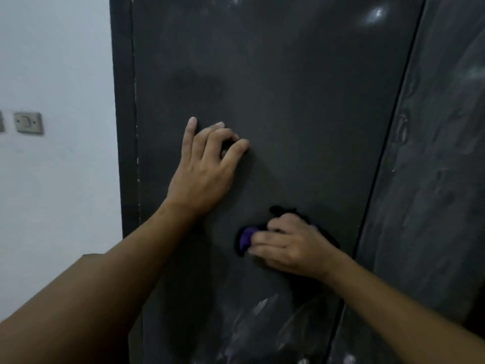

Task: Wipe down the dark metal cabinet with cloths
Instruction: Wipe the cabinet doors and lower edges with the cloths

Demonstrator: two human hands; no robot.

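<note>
Against the cabinet door (288, 101), right hand (291, 244) clutches a dark-and-purple cloth (246, 239), wiping; left hand (204, 164) braces at ten o'clock, fingers loosely curled, apparently empty. Next, probably the chalky smears (262, 311) at six o'clock.

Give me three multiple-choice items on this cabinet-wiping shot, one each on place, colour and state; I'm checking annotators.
1. Where is the wall switch?
A. left of the cabinet
B. on the cabinet door
C. right of the cabinet

2. What colour shows in the cloth beside black?
A. yellow
B. purple
C. white

3. What is the left hand doing?
A. holding a cloth
B. resting bare on the cabinet door
C. hanging away from the door

Key: 1 A, it sits on the white wall. 2 B, a purple patch pokes out by the right hand. 3 B, fingers touch metal, no cloth.
</note>
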